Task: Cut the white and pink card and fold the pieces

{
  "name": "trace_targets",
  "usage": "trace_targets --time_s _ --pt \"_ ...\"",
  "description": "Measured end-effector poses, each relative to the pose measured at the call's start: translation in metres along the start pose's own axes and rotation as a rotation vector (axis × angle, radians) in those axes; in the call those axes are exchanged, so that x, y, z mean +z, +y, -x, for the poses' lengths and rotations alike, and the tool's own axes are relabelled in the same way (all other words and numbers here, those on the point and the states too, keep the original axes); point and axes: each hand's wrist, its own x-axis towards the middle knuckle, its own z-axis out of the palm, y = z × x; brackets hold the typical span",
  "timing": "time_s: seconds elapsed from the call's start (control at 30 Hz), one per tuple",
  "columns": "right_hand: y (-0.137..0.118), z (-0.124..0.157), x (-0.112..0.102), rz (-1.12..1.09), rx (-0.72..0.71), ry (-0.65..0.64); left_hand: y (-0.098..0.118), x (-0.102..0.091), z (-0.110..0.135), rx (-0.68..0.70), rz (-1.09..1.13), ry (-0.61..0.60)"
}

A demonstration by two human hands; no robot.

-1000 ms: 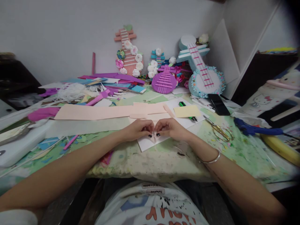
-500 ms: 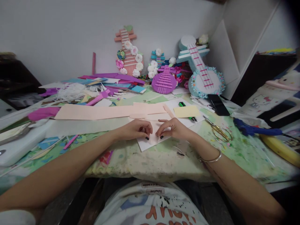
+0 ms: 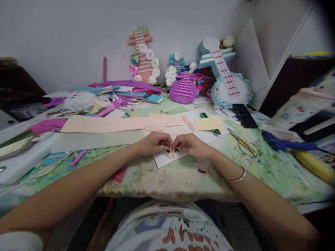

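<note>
My left hand (image 3: pixel 154 143) and my right hand (image 3: pixel 188 144) meet knuckle to knuckle at the table's near middle. Both are curled, thumbs with dark nails pressed down on a small pale peach paper piece (image 3: pixel 171 153). That piece lies on a white sheet (image 3: pixel 163 160). A silver bangle (image 3: pixel 235 177) circles my right wrist. Just beyond my hands lies a long peach paper strip (image 3: pixel 110 124) and a yellow card (image 3: pixel 208 123).
Gold scissors (image 3: pixel 246 145) and a blue glue gun (image 3: pixel 285 143) lie to the right, a black phone (image 3: pixel 244 116) behind them. Paper guitar crafts (image 3: pixel 183 91) stand against the wall. Coloured paper scraps (image 3: pixel 123 91) pile at back left. A white tray (image 3: pixel 18 164) sits far left.
My right hand's fingers, spread half a second ago, have curled back in, and the two hands have closed together over the peach piece again.
</note>
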Motion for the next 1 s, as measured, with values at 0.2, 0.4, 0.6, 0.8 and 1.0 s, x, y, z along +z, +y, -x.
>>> trace_targets --time_s 0.2,0.4,0.6,0.8,1.0 --pt "0.0017 0.0001 0.0022 -0.048 0.054 0.043 -0.0034 0.0004 -0.0009 0.001 -0.040 0.059" --pt "0.0007 0.0005 0.0023 -0.010 0.055 0.035 -0.0004 0.0019 -0.0011 0.039 -0.144 0.068" --pt "-0.0005 0.0009 0.0019 -0.002 0.041 0.032 0.0041 0.0033 -0.0005 0.085 -0.249 0.079" --pt "0.0005 0.0016 0.0021 0.013 0.049 0.020 0.0034 0.0054 0.0001 0.140 -0.316 0.085" --pt "-0.0015 0.0008 0.0024 0.019 0.054 0.030 0.0018 0.0059 0.0012 0.215 -0.331 0.081"
